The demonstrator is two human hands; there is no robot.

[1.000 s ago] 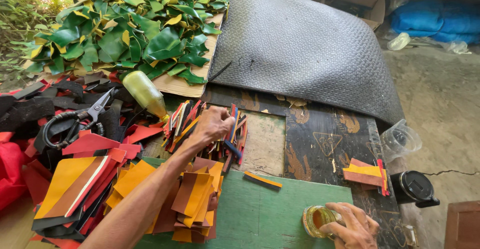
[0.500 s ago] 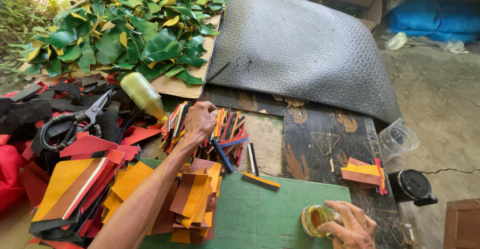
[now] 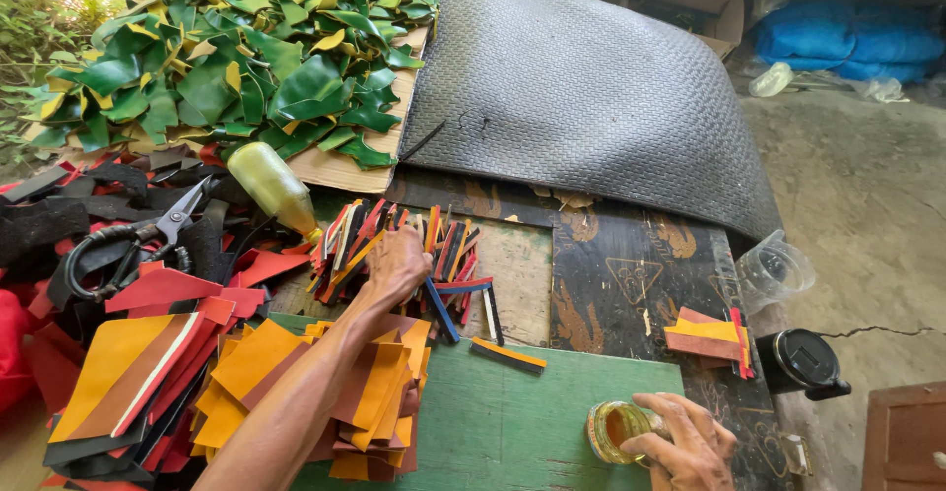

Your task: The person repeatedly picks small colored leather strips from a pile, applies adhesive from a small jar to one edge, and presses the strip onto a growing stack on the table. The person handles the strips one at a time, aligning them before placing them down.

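Observation:
My left hand (image 3: pixel 396 266) reaches forward and rests, fingers curled, on a fan of thin coloured strips (image 3: pixel 463 255) in red, orange, blue and black lying on the board; whether it grips one I cannot tell. My right hand (image 3: pixel 682 444) at the lower right holds a small round glass jar (image 3: pixel 611 430) with yellowish contents on the green board (image 3: pixel 512 422). A single orange-and-black strip (image 3: pixel 506 354) lies alone on the green board. Stacked orange and brown cut pieces (image 3: pixel 370 407) sit under my left forearm.
A pile of green and yellow leaf-shaped pieces (image 3: pixel 227 58) lies at the back left, beside a dark woven mat (image 3: pixel 581 97). A yellowish squeeze bottle (image 3: pixel 273 188) and scissors (image 3: pixel 163 230) lie left. A small stack of pieces (image 3: pixel 709 335), a black lid (image 3: pixel 800 361) and a clear cup (image 3: pixel 774 269) sit right.
My left hand moved slightly forward and down onto the strips, which are now spread wider on the board. My right hand stays on the jar.

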